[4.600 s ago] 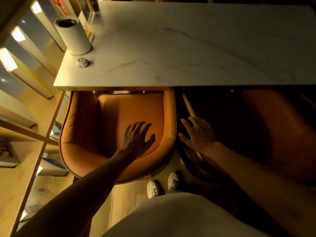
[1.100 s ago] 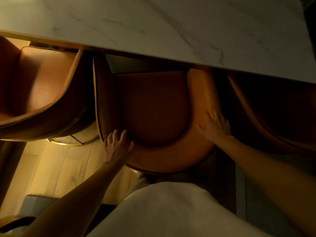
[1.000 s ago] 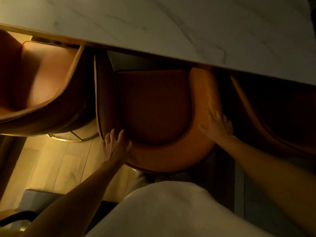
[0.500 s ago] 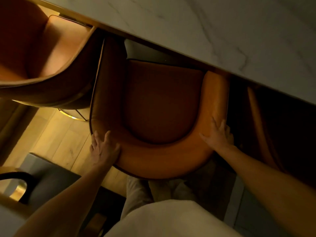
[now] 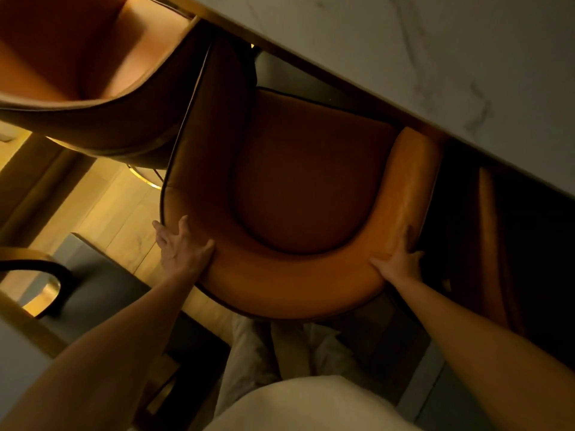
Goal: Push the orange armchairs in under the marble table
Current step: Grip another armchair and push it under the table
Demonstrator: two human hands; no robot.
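The middle orange armchair [image 5: 305, 188] stands in front of me, its seat front at the edge of the marble table [image 5: 435, 57]. My left hand [image 5: 183, 247] presses on the outer left curve of its backrest, fingers straight, thumb on the rim. On the right curve of the backrest my right hand [image 5: 399, 259] presses, fingers laid along the outer side and thumb spread on the rim. A second orange armchair [image 5: 77, 57] sits at the upper left, partly under the table. A third armchair [image 5: 497, 244] lies in deep shadow on the right.
Wooden floor [image 5: 124, 219] shows left of the middle chair, with the gold ring base [image 5: 146, 178] of the left chair on it. A grey rug [image 5: 102, 284] and a dark curved piece of furniture [image 5: 31, 269] lie at the lower left. My legs [image 5: 249, 353] stand right behind the chair.
My view has moved from the left armchair to the middle one and tilted. Both hands now press on the middle chair's backrest; my left hand has slid lower along its outer curve.
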